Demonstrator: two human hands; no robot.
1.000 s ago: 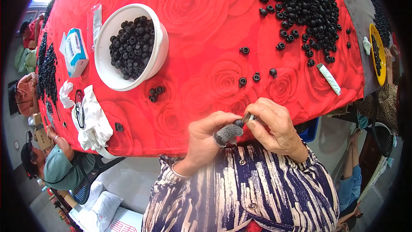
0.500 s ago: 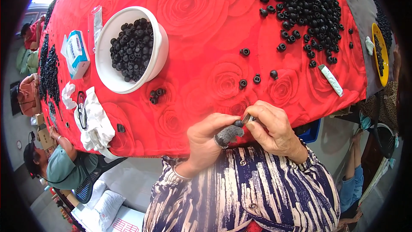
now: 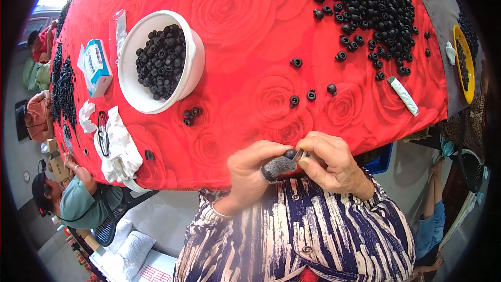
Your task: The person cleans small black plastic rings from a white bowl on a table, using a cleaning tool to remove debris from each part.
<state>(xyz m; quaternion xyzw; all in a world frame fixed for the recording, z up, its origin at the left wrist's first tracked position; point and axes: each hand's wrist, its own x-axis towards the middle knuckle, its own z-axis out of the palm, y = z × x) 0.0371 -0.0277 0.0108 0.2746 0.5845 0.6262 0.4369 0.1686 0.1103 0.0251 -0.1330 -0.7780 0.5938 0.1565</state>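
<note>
Just over the near edge of the table, my left hand [image 3: 246,171] pinches a small round black piece [image 3: 290,153] between thumb and forefinger. A grey fuzzy cover [image 3: 277,168] wraps one of its fingers. Close against it, my right hand [image 3: 334,164] grips a small metal blade [image 3: 299,155] whose tip meets the black piece. The fingers partly hide both. Beyond my hands, a few loose black pieces [image 3: 295,101] lie on the red rose-patterned cloth [image 3: 235,89]. At the far right spreads a large pile of the same pieces [image 3: 376,15].
Left of centre stands a white bowl [image 3: 196,65] partly filled with black pieces, beside a small cluster [image 3: 192,115]. Further left are a tissue box [image 3: 97,70], crumpled white cloth [image 3: 119,151] and glasses [image 3: 104,134]. A narrow pale packet [image 3: 403,96] and yellow plate [image 3: 471,83] lie right. People sit around.
The blade and my right fingers have shifted slightly against the black piece, and my left fingers have turned it a little. The whole view has moved slightly. The other things stay put.
</note>
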